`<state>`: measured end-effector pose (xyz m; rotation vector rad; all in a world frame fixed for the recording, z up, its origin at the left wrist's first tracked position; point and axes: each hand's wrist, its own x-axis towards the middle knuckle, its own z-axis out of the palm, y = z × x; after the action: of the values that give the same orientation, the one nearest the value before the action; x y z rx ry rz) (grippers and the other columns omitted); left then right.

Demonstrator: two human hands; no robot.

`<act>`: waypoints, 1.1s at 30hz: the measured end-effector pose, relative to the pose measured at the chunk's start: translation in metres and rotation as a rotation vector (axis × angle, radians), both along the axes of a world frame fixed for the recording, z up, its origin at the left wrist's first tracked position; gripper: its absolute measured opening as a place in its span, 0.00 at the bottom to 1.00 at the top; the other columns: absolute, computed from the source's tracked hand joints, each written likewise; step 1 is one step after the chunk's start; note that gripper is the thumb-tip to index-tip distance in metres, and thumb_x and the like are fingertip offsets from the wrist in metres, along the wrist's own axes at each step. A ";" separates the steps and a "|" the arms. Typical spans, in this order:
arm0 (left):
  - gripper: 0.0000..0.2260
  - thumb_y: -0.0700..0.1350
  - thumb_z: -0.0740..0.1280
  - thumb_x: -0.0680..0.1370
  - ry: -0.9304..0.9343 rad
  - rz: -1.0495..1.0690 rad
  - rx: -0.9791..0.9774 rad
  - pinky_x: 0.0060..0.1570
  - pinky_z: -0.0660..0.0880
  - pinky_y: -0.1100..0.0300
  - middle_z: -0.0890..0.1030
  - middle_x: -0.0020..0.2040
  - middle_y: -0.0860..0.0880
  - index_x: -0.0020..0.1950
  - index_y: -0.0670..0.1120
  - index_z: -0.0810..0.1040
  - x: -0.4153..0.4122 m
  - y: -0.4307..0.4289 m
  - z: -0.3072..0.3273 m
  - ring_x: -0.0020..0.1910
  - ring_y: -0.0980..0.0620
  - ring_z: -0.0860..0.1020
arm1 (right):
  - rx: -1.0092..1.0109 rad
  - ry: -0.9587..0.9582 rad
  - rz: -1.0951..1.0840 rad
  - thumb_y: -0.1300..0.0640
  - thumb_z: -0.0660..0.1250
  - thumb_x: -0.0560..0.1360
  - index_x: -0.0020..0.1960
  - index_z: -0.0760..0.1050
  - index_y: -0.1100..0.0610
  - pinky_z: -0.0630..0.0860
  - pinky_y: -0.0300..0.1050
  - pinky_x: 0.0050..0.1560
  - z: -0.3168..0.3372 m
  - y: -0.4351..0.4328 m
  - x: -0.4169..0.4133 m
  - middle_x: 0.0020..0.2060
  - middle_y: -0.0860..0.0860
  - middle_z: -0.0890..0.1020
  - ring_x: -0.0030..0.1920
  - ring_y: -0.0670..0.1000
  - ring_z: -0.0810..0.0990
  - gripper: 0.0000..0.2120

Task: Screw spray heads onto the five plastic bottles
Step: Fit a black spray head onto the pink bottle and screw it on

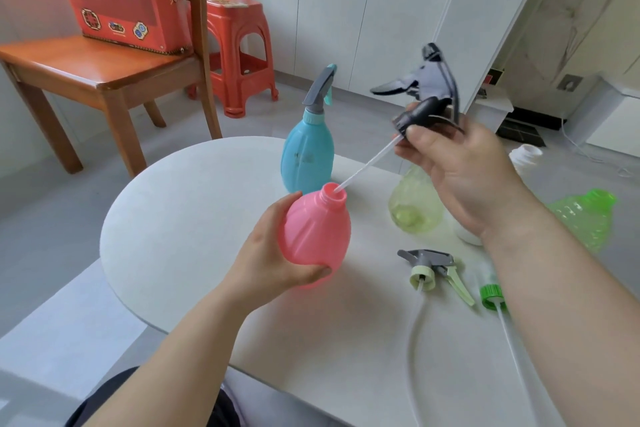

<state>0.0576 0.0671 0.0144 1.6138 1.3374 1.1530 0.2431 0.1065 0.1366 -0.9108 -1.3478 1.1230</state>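
head view: left hand (277, 263) is wrapped around the belly of the pink bottle (315, 229), lifted off the tabletop (180, 218) and tilted, mouth open. right hand (460, 170) pinches the collar of the dark spray head (426, 94); its thin white dip tube (367, 163) has the tip just inside the pink neck, collar well apart from the threads.

handling guess: bottle looks empty, thin-walled, light, likely dents if squeezed; better held low on the belly. tube is flexible, so steer by the collar.

containers: blue bottle (306, 156) far centre, head already on, looks empty. yellow-green bottle (415, 204), green bottle (585, 218) and white bottle (526, 156) on the right are uncapped; contents unclear. two loose heads lie near right: pale-green collar head (429, 267), green cap head (491, 295).
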 end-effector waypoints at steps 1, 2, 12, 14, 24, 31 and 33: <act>0.35 0.51 0.74 0.53 0.010 0.000 -0.005 0.40 0.69 0.78 0.68 0.53 0.69 0.51 0.74 0.60 0.000 0.000 0.000 0.50 0.77 0.67 | 0.015 -0.092 0.030 0.69 0.62 0.72 0.41 0.73 0.53 0.76 0.39 0.47 0.000 -0.001 -0.004 0.38 0.48 0.78 0.39 0.44 0.77 0.11; 0.36 0.52 0.74 0.53 0.015 -0.003 -0.013 0.40 0.69 0.77 0.67 0.53 0.69 0.51 0.74 0.59 0.000 0.001 0.000 0.51 0.77 0.67 | 0.030 -0.186 0.062 0.69 0.63 0.71 0.40 0.74 0.52 0.76 0.37 0.47 0.000 -0.002 -0.009 0.38 0.47 0.78 0.39 0.43 0.78 0.11; 0.35 0.57 0.73 0.50 -0.101 -0.070 -0.074 0.44 0.71 0.78 0.72 0.57 0.64 0.54 0.71 0.64 -0.014 0.004 -0.005 0.55 0.65 0.72 | -0.014 -0.510 0.322 0.68 0.66 0.69 0.39 0.74 0.49 0.73 0.28 0.47 -0.019 0.000 -0.040 0.38 0.42 0.79 0.38 0.36 0.78 0.13; 0.35 0.57 0.74 0.51 -0.105 -0.082 -0.073 0.43 0.71 0.78 0.72 0.57 0.64 0.53 0.73 0.64 -0.016 0.005 -0.006 0.55 0.66 0.73 | -0.024 -0.487 0.355 0.68 0.66 0.69 0.40 0.75 0.49 0.73 0.27 0.48 -0.021 0.000 -0.039 0.39 0.41 0.79 0.37 0.34 0.78 0.14; 0.35 0.57 0.73 0.51 -0.100 -0.071 -0.062 0.44 0.68 0.80 0.72 0.56 0.64 0.54 0.71 0.64 -0.011 0.007 -0.007 0.55 0.67 0.72 | 0.067 -0.621 0.337 0.64 0.68 0.68 0.37 0.74 0.47 0.72 0.29 0.43 -0.027 0.005 -0.045 0.36 0.42 0.79 0.36 0.37 0.77 0.12; 0.36 0.57 0.72 0.51 -0.027 0.107 -0.026 0.43 0.68 0.74 0.67 0.52 0.68 0.52 0.72 0.58 0.012 -0.004 -0.009 0.51 0.67 0.70 | 0.078 -0.554 -0.002 0.55 0.74 0.62 0.37 0.70 0.47 0.73 0.29 0.41 -0.046 -0.004 -0.047 0.38 0.42 0.79 0.41 0.41 0.79 0.13; 0.37 0.56 0.72 0.52 -0.012 0.163 -0.001 0.48 0.69 0.67 0.65 0.51 0.69 0.54 0.70 0.56 0.020 -0.007 -0.011 0.53 0.62 0.69 | 0.110 -0.559 -0.087 0.54 0.74 0.62 0.37 0.67 0.47 0.71 0.27 0.38 -0.052 -0.008 -0.052 0.36 0.41 0.77 0.40 0.41 0.77 0.15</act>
<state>0.0771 0.0597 0.0036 1.5172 1.4839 1.2545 0.1912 0.0986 0.0845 -1.2436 -1.7780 0.7402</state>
